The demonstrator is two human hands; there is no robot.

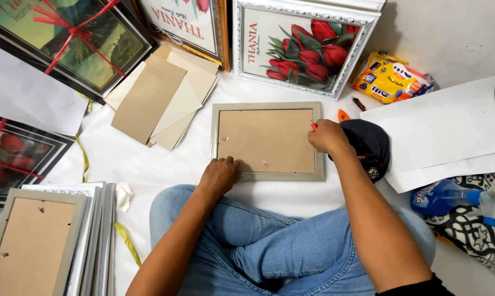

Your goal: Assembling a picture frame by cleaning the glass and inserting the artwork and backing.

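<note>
Right hand (328, 136) is closed around a small red-handled tool (314, 126), only a sliver of red showing past the knuckles, so tool type can't be told; tip sits at the right edge of the frame's backing board (266, 140). Left hand (219, 175) rests fingers-curled on the bottom-left rail of the picture frame (267, 105), pressing down, not holding anything. Frame is silver-grey, lying face down on the white sheet (149, 164) straight ahead of the crossed legs in blue jeans (269, 241), brown backing up, small metal clips (265, 163) visible on the board. Head view, rest of scene: dark cap (368, 145) just right of the frame, touching the right wrist area; orange-handled tool (343, 115) just above the cap. Loose brown and cream boards (159, 101) fanned out up-left of the frame. Ornate silver frame with red tulip print (307, 44) leaning at top centre, a gold-framed one (190, 24) beside it on the left. Yellow plastic packet (390, 79) top right. Large white paper sheets (439, 131) right of the cap. Blue spray bottle (450, 198) lying on its side lower right, partly on a black-and-white patterned cloth (477, 230). Stack of face-down frames (44, 235) lower left, dark frames tied with red ribbon (66, 38) along the left edge, yellow ribbon (124, 238) trailing beside the stack.
</note>
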